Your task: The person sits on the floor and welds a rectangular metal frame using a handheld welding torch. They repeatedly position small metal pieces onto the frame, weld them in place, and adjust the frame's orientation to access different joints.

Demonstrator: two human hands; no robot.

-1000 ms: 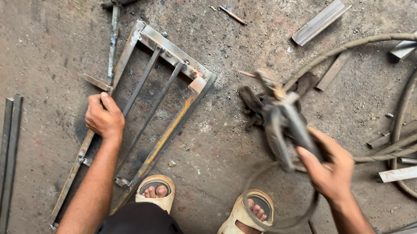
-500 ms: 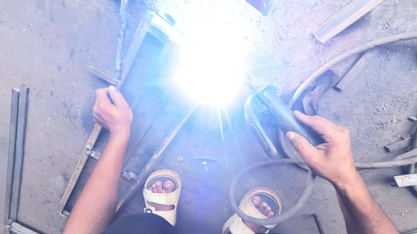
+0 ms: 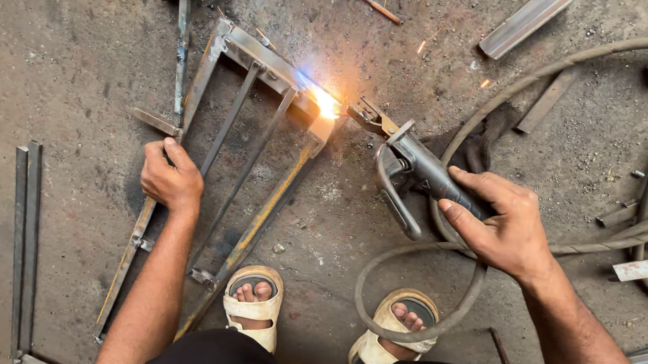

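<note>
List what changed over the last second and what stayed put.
The electrode holder in the right hand swung from pointing up to reach left at the metal frame corner; the blinding flash shrank to a small glow. The left hand stays pressed on the frame's left rail.

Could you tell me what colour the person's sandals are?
The sandals are cream, clearest in the head view.

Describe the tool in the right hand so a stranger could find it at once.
On the floor lies a metal frame. At its glowing corner ends the dark electrode holder, gripped by the right hand. It alone has a curved lever and a trailing cable.
</note>
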